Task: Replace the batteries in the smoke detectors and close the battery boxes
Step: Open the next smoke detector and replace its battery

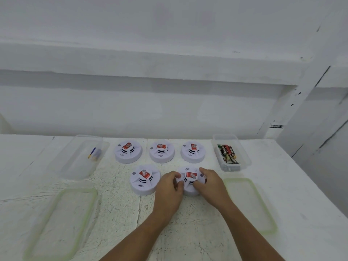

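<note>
Smoke detector, nearest row, right, face-up on the table: gripped at both sides by the left hand and right hand, fingers curled round it, and probably best turned over level, so that the battery box is reached.
</note>
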Tool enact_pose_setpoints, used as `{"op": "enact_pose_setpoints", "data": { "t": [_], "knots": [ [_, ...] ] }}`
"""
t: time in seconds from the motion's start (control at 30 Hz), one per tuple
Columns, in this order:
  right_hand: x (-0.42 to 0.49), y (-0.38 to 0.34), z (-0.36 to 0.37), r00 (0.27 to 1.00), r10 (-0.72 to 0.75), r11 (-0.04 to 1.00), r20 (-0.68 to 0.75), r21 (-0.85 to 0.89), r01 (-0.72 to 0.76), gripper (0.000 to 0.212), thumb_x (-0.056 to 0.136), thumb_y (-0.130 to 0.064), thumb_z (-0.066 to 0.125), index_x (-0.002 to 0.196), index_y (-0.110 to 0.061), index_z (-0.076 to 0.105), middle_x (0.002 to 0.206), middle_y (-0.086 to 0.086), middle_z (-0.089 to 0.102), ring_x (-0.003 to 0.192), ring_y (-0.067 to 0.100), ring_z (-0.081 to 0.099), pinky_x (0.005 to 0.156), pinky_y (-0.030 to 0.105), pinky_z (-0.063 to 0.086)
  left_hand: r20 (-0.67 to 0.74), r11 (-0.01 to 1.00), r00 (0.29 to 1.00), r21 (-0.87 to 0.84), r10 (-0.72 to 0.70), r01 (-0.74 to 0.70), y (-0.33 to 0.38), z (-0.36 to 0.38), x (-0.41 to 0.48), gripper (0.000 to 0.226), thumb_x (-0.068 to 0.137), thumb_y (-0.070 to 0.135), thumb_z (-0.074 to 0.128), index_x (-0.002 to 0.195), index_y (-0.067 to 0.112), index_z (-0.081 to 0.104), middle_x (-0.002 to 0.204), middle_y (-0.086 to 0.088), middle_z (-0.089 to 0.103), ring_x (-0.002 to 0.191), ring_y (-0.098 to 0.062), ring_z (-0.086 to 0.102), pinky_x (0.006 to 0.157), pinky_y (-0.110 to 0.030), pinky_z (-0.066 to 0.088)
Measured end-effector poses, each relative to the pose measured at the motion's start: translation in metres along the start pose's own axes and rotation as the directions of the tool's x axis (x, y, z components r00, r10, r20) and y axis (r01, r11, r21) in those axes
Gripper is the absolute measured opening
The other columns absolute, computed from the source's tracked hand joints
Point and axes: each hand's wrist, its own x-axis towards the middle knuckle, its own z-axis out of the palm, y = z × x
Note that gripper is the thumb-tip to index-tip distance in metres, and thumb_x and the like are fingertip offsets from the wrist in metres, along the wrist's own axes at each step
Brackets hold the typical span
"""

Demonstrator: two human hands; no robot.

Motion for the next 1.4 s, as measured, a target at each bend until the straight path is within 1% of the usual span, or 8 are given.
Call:
{"op": "enact_pose_setpoints", "data": {
  "t": [0.2,0.37,0.53,0.67,0.77,0.87,1.07,1.4],
  "knots": [
    [0.017,-0.008,-0.008,0.992,0.114,0.992,0.051,0.043,-0.116,0.047,0.091,-0.022,0.053,0.136,-0.013,0.046,0.133,0.008,0.052,0.122,0.021,0.05,0.093,0.029,0.04,0.041,0.997,0.999,0.082,-0.006,0.003,0.015,-0.003,0.016,0.024,0.094,0.02,0.052,0.119,0.02,0.056,0.119,0.005,0.052,0.095,-0.006,0.049,0.082,-0.017,0.038],
    [0.046,-0.017,-0.009,0.978,0.208,0.967,0.026,0.146,-0.21,0.048,0.092,-0.02,0.047,0.137,-0.01,0.037,0.118,0.008,0.057,0.098,0.024,0.06,0.089,0.041,0.051,0.199,0.965,0.969,0.245,-0.144,0.094,0.031,0.007,0.059,0.035,0.097,0.027,0.044,0.129,0.014,0.047,0.126,-0.008,0.05,0.102,-0.022,0.057,0.079,-0.029,0.044],
    [0.072,-0.026,-0.009,0.963,0.27,0.95,0.014,0.161,-0.269,0.023,0.089,-0.008,0.041,0.111,-0.003,0.046,0.095,0.01,0.053,0.067,0.013,0.046,0.052,0.026,0.037,0.298,0.937,0.905,0.263,-0.305,0.229,0.042,0.017,0.1,0.023,0.096,0.021,0.04,0.108,0.005,0.05,0.101,-0.013,0.059,0.095,-0.028,0.057,0.076,-0.032,0.042],
    [0.089,-0.027,-0.008,0.955,0.295,0.944,0.033,0.143,-0.296,0.024,0.085,0.003,0.038,0.065,-0.011,0.038,0.071,0.01,0.046,0.072,0.024,0.044,0.061,0.027,0.028,0.36,0.907,0.838,0.067,-0.41,0.415,0.05,0.03,0.117,0.023,0.092,0.015,0.046,0.069,0.012,0.044,0.07,-0.004,0.049,0.074,-0.026,0.055,0.078,-0.036,0.055],
    [0.101,-0.026,-0.007,0.931,0.365,0.897,0.016,0.261,-0.356,0.01,0.086,-0.006,0.04,0.087,-0.005,0.049,0.102,0.019,0.051,0.089,0.03,0.052,0.059,0.026,0.035,0.428,0.88,0.781,0.086,-0.455,0.466,0.052,0.031,0.125,0.028,0.091,0.003,0.042,0.065,0.011,0.044,0.069,-0.01,0.049,0.057,-0.019,0.044,0.057,-0.029,0.041],
    [0.113,-0.018,-0.005,0.911,0.405,0.834,0.082,0.375,-0.405,0.039,0.08,-0.012,0.042,0.118,-0.005,0.047,0.097,0.015,0.047,0.068,0.023,0.044,0.046,0.023,0.033,0.472,0.844,0.741,0.013,-0.478,0.536,0.053,0.025,0.127,0.024,0.091,0.003,0.039,0.069,0.009,0.047,0.06,-0.009,0.043,0.048,-0.018,0.036,0.049,-0.026,0.027],
    [0.102,-0.031,-0.017,0.944,0.32,0.751,0.084,0.585,-0.306,0.026,0.089,-0.011,0.046,0.115,-0.012,0.041,0.109,0.014,0.058,0.084,0.025,0.053,0.059,0.03,0.044,0.432,0.761,0.817,-0.355,-0.383,0.544,0.058,0.012,0.121,0.033,0.095,0.029,0.049,0.123,0.014,0.041,0.084,-0.006,0.058,0.058,-0.015,0.048,0.056,-0.026,0.044],
    [0.016,-0.042,-0.043,0.982,0.161,0.625,0.098,0.76,-0.178,0.03,0.093,-0.033,0.058,0.1,-0.006,0.047,0.106,0.018,0.066,0.09,0.033,0.07,0.088,0.046,0.055,0.299,0.754,0.922,-0.538,-0.248,0.377,0.064,-0.047,0.04,0.033,0.095,0.046,0.048,0.11,0.016,0.044,0.108,-0.011,0.064,0.101,-0.025,0.067,0.095,-0.037,0.053]
  ]
}}
